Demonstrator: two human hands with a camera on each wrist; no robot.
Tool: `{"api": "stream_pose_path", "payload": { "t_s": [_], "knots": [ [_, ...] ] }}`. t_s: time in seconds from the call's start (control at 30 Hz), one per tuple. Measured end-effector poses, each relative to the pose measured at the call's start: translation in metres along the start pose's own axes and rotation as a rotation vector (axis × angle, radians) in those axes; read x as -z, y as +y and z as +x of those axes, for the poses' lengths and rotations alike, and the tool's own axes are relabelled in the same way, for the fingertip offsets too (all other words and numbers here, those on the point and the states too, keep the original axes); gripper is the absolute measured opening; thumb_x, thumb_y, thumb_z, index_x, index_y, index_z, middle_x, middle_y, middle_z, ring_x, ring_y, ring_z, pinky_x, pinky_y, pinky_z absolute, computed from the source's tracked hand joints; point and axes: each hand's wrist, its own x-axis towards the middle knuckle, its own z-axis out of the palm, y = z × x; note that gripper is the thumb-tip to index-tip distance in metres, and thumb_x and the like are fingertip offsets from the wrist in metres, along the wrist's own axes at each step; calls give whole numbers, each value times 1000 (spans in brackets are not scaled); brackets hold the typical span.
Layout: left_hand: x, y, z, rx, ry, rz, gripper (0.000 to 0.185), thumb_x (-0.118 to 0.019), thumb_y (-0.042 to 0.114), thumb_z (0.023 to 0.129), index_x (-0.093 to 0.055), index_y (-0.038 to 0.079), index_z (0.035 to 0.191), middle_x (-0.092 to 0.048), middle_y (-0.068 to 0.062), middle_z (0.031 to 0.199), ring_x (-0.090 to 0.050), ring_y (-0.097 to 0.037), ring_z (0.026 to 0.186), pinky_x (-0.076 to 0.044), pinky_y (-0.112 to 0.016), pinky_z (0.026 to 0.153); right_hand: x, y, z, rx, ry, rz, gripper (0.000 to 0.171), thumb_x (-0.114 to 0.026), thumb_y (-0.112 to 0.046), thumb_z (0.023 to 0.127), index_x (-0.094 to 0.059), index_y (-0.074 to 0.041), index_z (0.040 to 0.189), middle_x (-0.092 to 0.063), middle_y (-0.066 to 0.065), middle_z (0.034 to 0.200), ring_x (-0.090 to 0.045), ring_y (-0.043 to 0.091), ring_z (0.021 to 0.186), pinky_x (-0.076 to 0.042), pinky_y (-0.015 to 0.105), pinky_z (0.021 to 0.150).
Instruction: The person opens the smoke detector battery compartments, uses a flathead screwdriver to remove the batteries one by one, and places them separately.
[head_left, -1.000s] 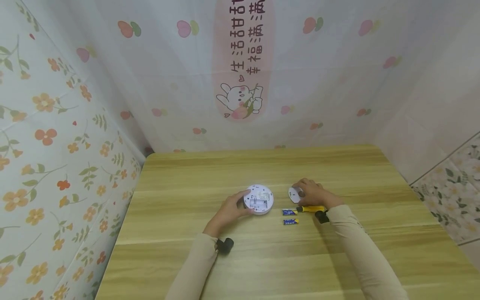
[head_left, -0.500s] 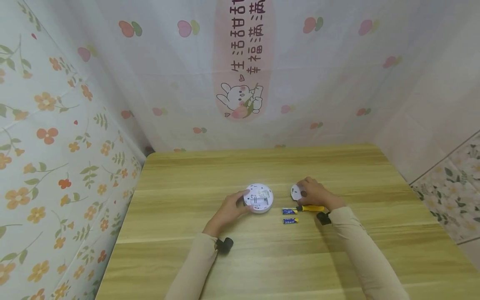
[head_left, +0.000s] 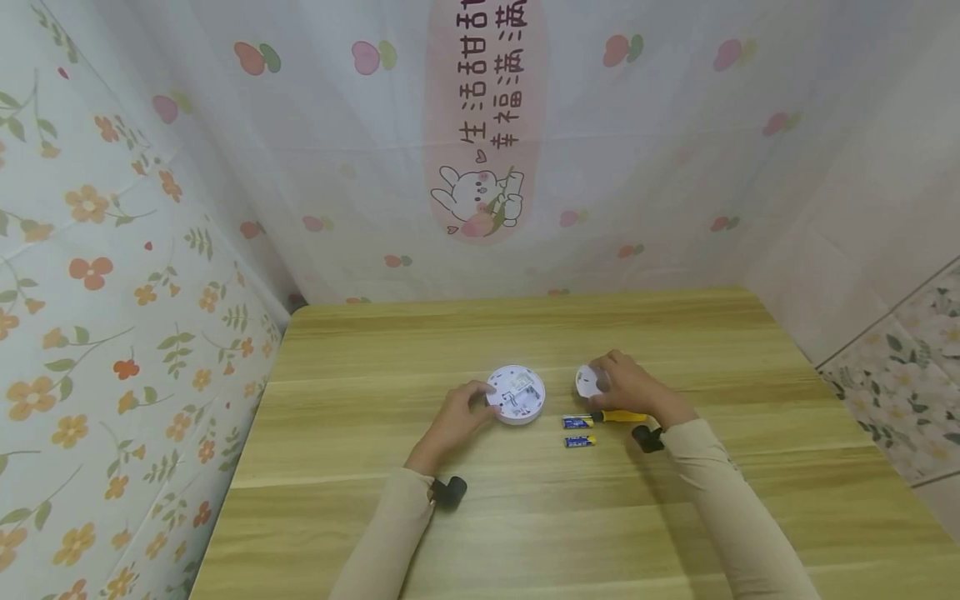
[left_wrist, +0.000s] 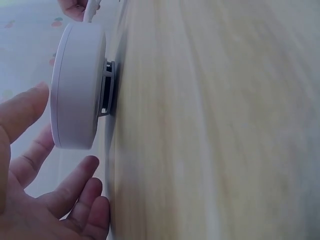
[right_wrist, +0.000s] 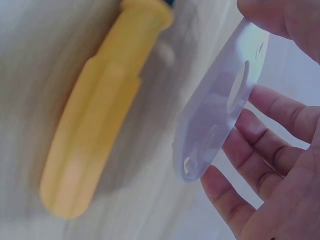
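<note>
While the right hand (head_left: 626,385) pinches the thin white cover disc (head_left: 588,381) near the middle of the desk (head_left: 675,517), the round white device (head_left: 516,393) lies just to its left, the left hand (head_left: 457,417) cupping its near-left rim, fingers loosely spread.

On the bench (head_left: 525,517) are counted: one round white device (head_left: 516,394), one white cover plate (head_left: 587,382), two batteries (head_left: 578,422), one yellow-handled screwdriver (head_left: 619,416).
</note>
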Motion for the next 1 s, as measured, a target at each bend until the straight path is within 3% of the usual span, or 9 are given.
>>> {"api": "stream_pose_path", "payload": {
  "t_s": [0.27, 0.4, 0.67, 0.83, 1.0],
  "knots": [
    [-3, 1, 3, 0, 21, -8, 32, -73, 21, 85, -63, 7, 113, -60, -17, 129, -48, -35, 130, -33, -49, 114, 0, -18, 0, 31, 20, 7, 67, -76, -30, 77, -53, 6, 128, -52, 23, 121, -50, 31, 101, -48, 43, 82],
    [-5, 2, 5, -12, 24, 6, 47, -76, 19, 81, -58, 7, 123, -57, -16, 135, -46, -34, 134, -31, -47, 115, -1, -29, 0, 81, 40, 16, 64, -76, -28, 78, -54, 7, 127, -53, 23, 118, -51, 32, 101, -48, 44, 84],
    [-10, 2, 7, 55, 32, 28, 86, -82, 28, 75, -38, 9, 146, -52, -19, 140, -42, -38, 134, -27, -55, 115, -7, -51, 5, 161, 66, 26, 63, -75, -27, 77, -55, 7, 125, -54, 21, 115, -53, 32, 104, -48, 46, 89],
    [-11, 3, 8, 68, 28, 64, 90, -82, 33, 75, -35, 13, 149, -46, -15, 147, -39, -39, 137, -27, -56, 114, -12, -63, 9, 209, 76, 28, 62, -76, -26, 76, -56, 7, 124, -55, 19, 112, -53, 30, 102, -48, 46, 91],
    [-11, 4, 8, 72, 33, 62, 90, -83, 33, 74, -36, 13, 148, -49, -16, 145, -43, -38, 134, -29, -56, 112, -19, -72, 15, 275, 127, 10, 58, -78, -23, 74, -58, 7, 120, -56, 19, 109, -55, 29, 98, -49, 45, 89]
  ]
}}
